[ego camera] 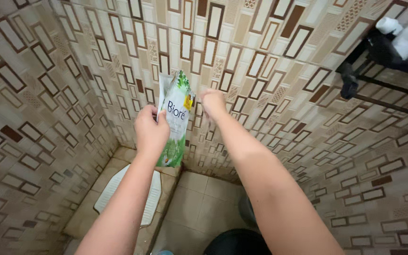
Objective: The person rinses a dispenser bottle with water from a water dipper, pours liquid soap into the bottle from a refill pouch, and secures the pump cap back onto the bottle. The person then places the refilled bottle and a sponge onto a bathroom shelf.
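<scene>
My left hand (pixel 150 130) is wrapped around the middle of a green and white refill pouch (pixel 175 118), fingers curled round its left edge and the thumb side hidden behind the pack. My right hand (pixel 213 103) is up at the pouch's top right corner, closed into a loose fist; it is a little blurred, so I cannot tell whether the fingertips actually pinch the corner or only sit just beside it.

Around them, from the biggest thing down: the tiled walls (pixel 270 61) of brown and cream rectangles fill most of the view and meet in a corner behind the pouch. Below, the tiled floor (pixel 199 208) steps up to a raised platform that holds a white squat toilet pan (pixel 112 189), seen past my left forearm. A dark metal rack (pixel 383 80) is fixed high on the right wall with white things on top. A dark round shape (pixel 237 242) sits at the bottom edge, too cut off to name.

The pouch stands upright, long axis near vertical with a slight lean, top towards the wall corner, bottom hanging just above the platform edge. It lies directly in front of me at about chest height; the left hand carries it, the right is at its upper end.
</scene>
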